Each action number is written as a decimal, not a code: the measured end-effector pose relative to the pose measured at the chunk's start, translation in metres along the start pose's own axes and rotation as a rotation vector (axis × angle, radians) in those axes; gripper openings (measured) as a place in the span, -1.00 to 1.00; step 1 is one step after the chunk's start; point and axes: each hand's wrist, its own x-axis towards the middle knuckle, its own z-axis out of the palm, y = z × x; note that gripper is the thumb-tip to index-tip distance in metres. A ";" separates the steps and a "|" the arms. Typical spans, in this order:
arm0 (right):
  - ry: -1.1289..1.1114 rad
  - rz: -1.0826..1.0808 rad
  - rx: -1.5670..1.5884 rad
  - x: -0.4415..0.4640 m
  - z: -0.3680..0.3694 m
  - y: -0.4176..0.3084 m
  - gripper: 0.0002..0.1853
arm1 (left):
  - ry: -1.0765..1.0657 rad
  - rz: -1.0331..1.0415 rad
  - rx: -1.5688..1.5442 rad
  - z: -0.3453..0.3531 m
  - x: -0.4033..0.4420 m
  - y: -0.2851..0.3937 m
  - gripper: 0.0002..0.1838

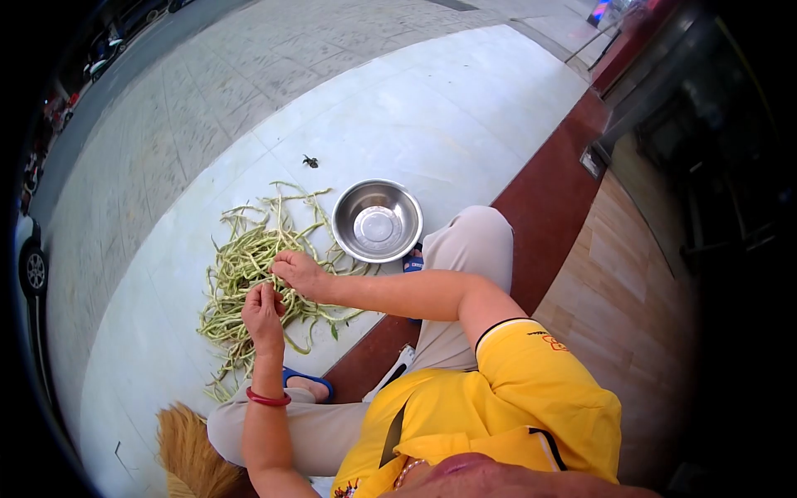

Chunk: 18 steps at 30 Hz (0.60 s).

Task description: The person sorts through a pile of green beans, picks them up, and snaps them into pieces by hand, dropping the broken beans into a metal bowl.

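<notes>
Long green beans (pixel 241 270) lie in a tangled pile on the pale tiled floor. Over the pile, my left hand (pixel 264 311), below a red bangle on the wrist, is closed with fingertips pinched together. Close beside it, slightly higher and to the right, my right hand (pixel 299 274) is pinched too. The fingertips of both hands nearly meet at the beans; what lies between them is too small to make out. A shiny metal bowl (pixel 377 222) with nothing visible inside stands right of the pile.
A small dark scrap (pixel 310 161) lies on the floor above the pile. Straw-coloured broom bristles (pixel 195 452) are at the lower left. My feet in blue slippers are near the beans and bowl. A dark red floor strip (pixel 552 170) runs along the right, beside a doorway.
</notes>
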 end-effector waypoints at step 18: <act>-0.462 -0.232 -0.751 -0.016 -0.027 -0.039 -0.67 | -0.074 -0.271 -0.550 0.010 -0.029 -0.004 -0.81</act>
